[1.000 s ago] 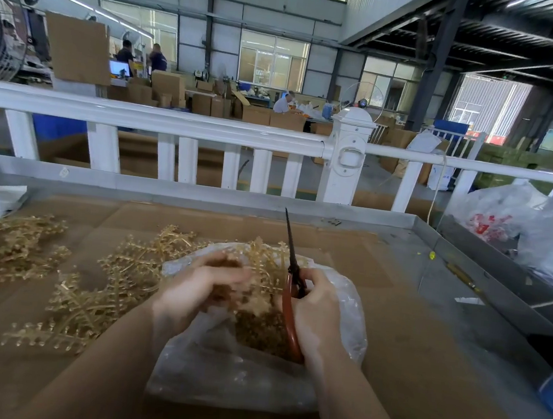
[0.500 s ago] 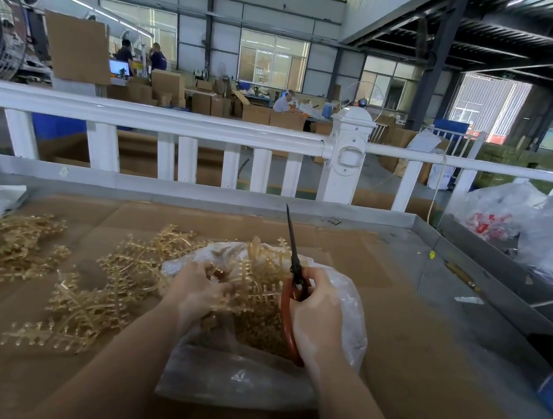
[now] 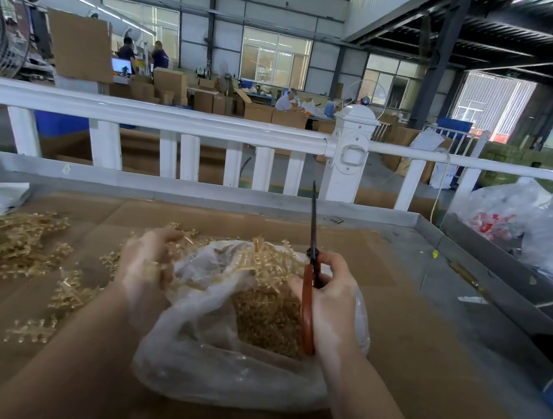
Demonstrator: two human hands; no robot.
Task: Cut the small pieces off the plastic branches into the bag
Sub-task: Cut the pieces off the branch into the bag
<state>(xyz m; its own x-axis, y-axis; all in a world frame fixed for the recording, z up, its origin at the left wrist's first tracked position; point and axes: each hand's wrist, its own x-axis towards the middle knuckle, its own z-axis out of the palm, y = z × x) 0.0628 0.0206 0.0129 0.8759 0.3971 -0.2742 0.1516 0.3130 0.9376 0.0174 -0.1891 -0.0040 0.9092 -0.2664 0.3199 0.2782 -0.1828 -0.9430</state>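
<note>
A clear plastic bag (image 3: 215, 367) lies open on the cardboard-covered table, holding a heap of small gold pieces (image 3: 265, 321). A gold plastic branch (image 3: 262, 259) sticks out over the bag's mouth. My right hand (image 3: 329, 305) grips red-handled scissors (image 3: 310, 282), blades closed and pointing up and away. My left hand (image 3: 147, 260), blurred by motion, is at the bag's left rim among the gold branches; its fingers look curled on branch stems.
Loose gold branches (image 3: 5, 247) lie in piles on the table's left half. A white railing (image 3: 174, 122) runs behind the table's metal rim (image 3: 201, 194). Filled plastic bags (image 3: 525, 220) sit to the right. Cardboard boxes and people are far behind.
My left hand has moved left and away from the bag's middle to its left rim. The right hand with the scissors has stayed nearly still.
</note>
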